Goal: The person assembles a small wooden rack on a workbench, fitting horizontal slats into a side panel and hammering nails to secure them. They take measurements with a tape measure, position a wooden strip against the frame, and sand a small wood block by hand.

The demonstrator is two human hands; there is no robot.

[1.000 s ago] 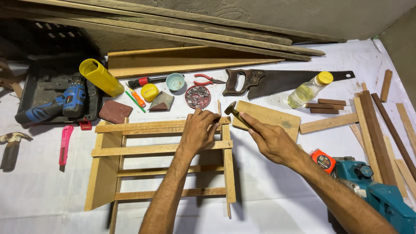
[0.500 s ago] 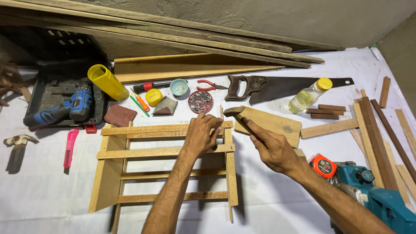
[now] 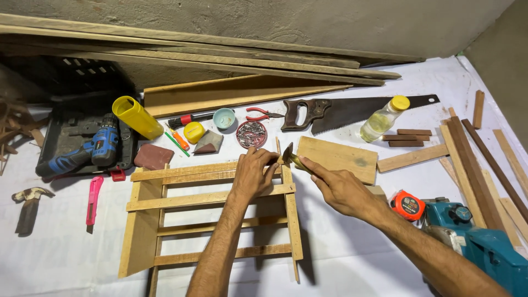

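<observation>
A wooden frame (image 3: pixel 181 201) with several cross slats lies flat on the white sheet. My left hand (image 3: pixel 254 173) rests on its top right corner, fingertips pinched together against the upright strip; whatever small thing they pinch is hidden. My right hand (image 3: pixel 341 190) is closed around the handle of a small hammer (image 3: pixel 294 159). The hammer's dark head hangs just right of my left fingertips, above the same corner.
Behind the frame lie a round dish of nails (image 3: pixel 251 133), red pliers (image 3: pixel 263 114), a handsaw (image 3: pixel 352 110), a bottle (image 3: pixel 383 120) and a flat board (image 3: pixel 338 158). A blue drill (image 3: pixel 82 154), pink knife (image 3: pixel 93 198) and claw hammer (image 3: pixel 30 201) sit left. Tape measure (image 3: pixel 408 204), teal power tool (image 3: pixel 484 242) and wood strips (image 3: pixel 467 159) lie right.
The hammer head has come down closer to my left fingertips at the frame's corner. My left hand stays on the corner. The view has shifted slightly.
</observation>
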